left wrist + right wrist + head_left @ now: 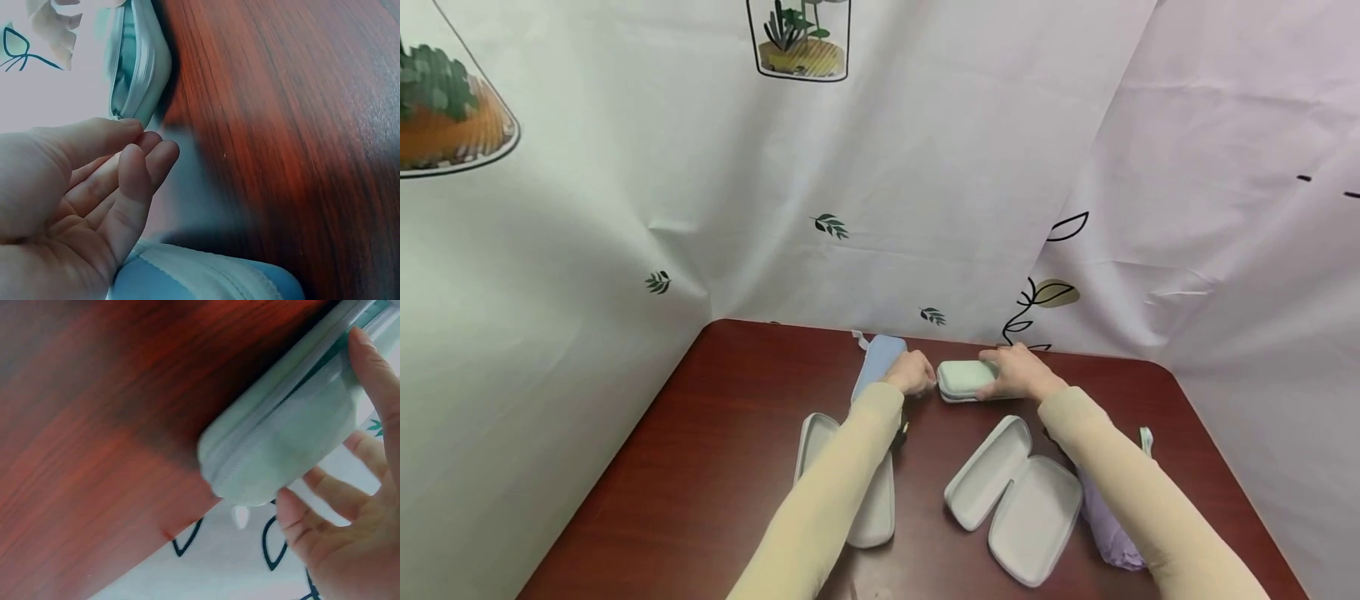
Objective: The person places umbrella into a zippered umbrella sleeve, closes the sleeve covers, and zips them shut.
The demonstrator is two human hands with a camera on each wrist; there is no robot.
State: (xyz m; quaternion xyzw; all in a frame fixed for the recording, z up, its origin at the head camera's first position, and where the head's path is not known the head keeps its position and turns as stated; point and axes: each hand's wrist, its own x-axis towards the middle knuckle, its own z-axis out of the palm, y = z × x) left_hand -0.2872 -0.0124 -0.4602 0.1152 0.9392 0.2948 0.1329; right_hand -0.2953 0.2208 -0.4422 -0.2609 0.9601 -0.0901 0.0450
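Below and right of centre, the right hand [1017, 372] grips a partly unzipped pale-green case [961, 379] on the desk [722, 450]; the left hand [912, 372] pinches its zipper pull [117, 117].

The right hand [367, 540] grips a partly unzipped pale-green case [303, 428] on a wood-grain tabletop [112, 412] beside leaf-printed white cloth [206, 569].

Around the zippered case [962, 377], a pouch [880, 354] was laid left, one open box [876, 508] front-left, a second box [1036, 517] in front, a bundle [1108, 529] front-right.
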